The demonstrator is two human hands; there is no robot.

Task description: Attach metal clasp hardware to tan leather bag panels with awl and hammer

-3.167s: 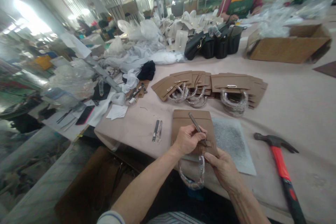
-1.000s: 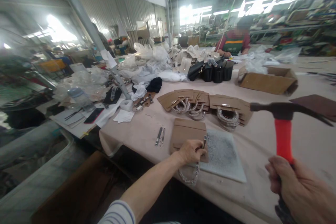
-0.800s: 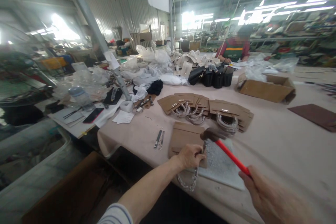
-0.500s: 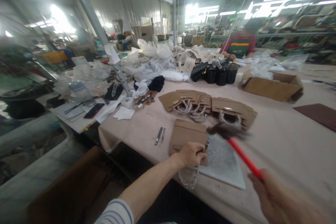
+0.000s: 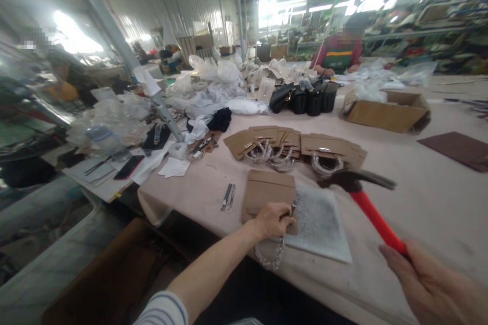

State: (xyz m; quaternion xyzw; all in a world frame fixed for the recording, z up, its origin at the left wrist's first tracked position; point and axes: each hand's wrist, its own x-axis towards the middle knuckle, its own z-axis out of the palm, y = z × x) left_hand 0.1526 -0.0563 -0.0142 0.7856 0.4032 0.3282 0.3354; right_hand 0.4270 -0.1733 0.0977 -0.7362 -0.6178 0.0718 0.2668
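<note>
A hammer point(image 5: 346, 180) with a dark claw head and red handle is raised over the grey slab, gripped by my right hand point(image 5: 427, 274). My left hand point(image 5: 275, 219) rests on the lower right of a flat tan handbag piece point(image 5: 269, 188), fingers pinched. A small shiny metal piece point(image 5: 293, 207) shows at those fingertips, mostly hidden by them. The tan piece overlaps the left side of the grey slab point(image 5: 324, 223). From its near edge a plastic-wrapped chain handle point(image 5: 270, 259) hangs over the table edge.
Several tan bag pieces point(image 5: 263, 137) with wrapped handles lie fanned out behind. Two slim metal tools point(image 5: 227, 197) lie to the left. Farther back are black bags point(image 5: 305, 99), a cardboard box point(image 5: 387, 114) and plastic wrapping point(image 5: 217, 76). A co-worker point(image 5: 339, 56) sits across the table.
The hammer has moved to the right and now shows more sharply, together with my right hand. My left hand keeps its pinch on the tan piece. The whole view has shifted slightly.
</note>
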